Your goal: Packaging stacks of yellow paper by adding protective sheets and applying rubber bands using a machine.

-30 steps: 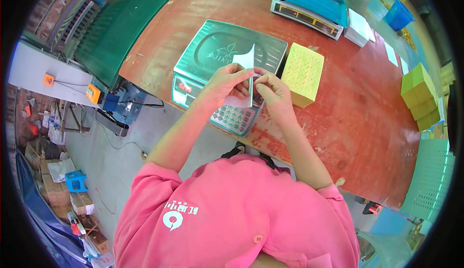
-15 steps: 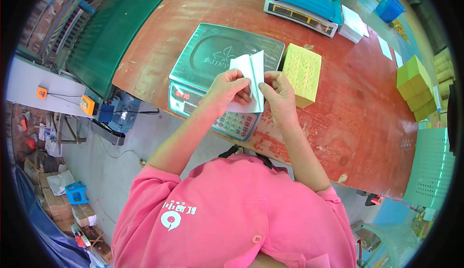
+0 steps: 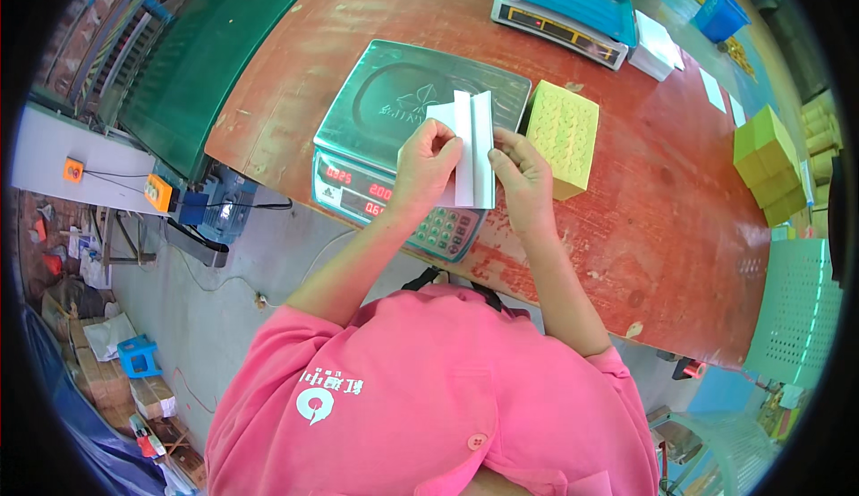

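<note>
Both hands hold folded white paper [image 3: 481,160] above the front of a silver counting scale [image 3: 358,111] with a lit red display. My left hand [image 3: 425,169] pinches the paper's left flap between thumb and fingertips. At the right edge, my right hand [image 3: 526,183] grips it with thumb and bent fingers. Long upright creases split the paper into narrow strips, and part of it lies behind my left fingers. Right of the scale stands a yellow block-shaped stack [image 3: 562,138] with a scalloped pattern on top, near my right hand but apart from it.
A second scale [image 3: 559,26] with a blue tray stands at the far side of the red table [image 3: 662,227], beside a white paper stack [image 3: 656,47]. Yellow blocks [image 3: 769,160] are piled at the right edge. A green conveyor belt [image 3: 224,39] runs along the left.
The paper's flap now stands straighter and the strips lie more parallel. My left hand has shifted slightly and its fingers have closed more. The scale's display reading has changed.
</note>
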{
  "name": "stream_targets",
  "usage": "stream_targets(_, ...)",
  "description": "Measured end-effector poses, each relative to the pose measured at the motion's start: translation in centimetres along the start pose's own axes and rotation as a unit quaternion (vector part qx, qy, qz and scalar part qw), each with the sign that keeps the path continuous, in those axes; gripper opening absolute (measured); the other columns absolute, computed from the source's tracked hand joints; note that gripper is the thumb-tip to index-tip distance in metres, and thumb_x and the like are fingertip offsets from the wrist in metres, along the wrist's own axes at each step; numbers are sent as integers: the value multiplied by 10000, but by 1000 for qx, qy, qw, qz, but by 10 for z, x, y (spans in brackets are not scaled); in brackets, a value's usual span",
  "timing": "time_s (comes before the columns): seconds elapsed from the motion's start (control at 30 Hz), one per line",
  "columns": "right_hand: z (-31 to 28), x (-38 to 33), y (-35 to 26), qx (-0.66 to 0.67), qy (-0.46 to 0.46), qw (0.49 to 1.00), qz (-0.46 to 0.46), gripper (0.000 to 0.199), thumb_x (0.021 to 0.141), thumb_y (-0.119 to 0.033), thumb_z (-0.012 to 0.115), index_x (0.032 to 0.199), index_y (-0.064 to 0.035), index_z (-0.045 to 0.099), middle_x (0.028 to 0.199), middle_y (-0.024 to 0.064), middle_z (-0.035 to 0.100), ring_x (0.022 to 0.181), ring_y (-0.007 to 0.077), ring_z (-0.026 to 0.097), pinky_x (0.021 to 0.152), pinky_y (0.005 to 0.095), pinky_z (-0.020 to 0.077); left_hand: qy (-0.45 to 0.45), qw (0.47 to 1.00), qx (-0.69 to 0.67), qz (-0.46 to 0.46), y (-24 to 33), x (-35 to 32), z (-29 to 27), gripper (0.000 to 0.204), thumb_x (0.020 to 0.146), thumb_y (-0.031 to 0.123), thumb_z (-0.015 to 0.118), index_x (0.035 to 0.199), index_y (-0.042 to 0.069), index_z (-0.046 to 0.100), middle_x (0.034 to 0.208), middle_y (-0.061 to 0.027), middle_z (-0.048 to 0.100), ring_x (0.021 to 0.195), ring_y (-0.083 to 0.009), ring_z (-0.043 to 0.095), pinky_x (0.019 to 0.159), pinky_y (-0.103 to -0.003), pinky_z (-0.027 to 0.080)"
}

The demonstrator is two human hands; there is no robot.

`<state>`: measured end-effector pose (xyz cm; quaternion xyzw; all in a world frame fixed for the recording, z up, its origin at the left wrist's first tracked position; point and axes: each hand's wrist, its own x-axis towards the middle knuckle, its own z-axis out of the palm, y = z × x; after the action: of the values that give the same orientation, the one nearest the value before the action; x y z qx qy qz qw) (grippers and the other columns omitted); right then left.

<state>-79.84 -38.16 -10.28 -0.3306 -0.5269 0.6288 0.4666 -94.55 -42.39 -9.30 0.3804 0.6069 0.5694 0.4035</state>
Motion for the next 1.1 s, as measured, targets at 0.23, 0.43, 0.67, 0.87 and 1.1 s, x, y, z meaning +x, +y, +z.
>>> stream_targets(0.23,1,0,-4,62,-23,995,76,262,931,-51,579,1183,-1,629,1016,25,651,817,62,573,692,212,466,-18,996,25,78,2,-3,0,141,939,126,599,1054,51,566,829,-7,601,724,-56,571,634,-222,475)
stream_targets(0.43,1,0,-5,43,-43,996,69,245,933,-75,594,1167,-26,645,969,-9,640,798,47,557,651,204,450,-50,998,26,29,3,1,-4,227,900,204,677,1036,59,567,849,-31,603,730,-64,563,619,-232,464)
stream_targets(0.67,2,0,-9,31,-50,993,103,283,933,-42,557,1206,-4,618,1072,39,646,925,90,586,791,237,484,-64,998,5,25,4,4,-7,292,883,227,710,1047,50,546,865,-22,592,756,-71,575,635,-228,471)
stream_targets(0.87,2,0,-7,49,-49,993,97,287,933,-43,557,1212,-3,612,1066,41,646,923,92,591,786,237,490,-58,998,2,29,-2,7,-9,296,872,215,722,1051,55,550,877,-32,589,775,-73,572,645,-232,472)
stream_targets(1.1,2,0,-8,51,-41,995,78,253,942,-90,581,1181,-31,640,980,-2,643,823,56,557,672,207,451,-67,998,-6,8,4,5,-9,270,887,191,697,1068,56,549,886,-28,585,759,-71,551,655,-229,462)
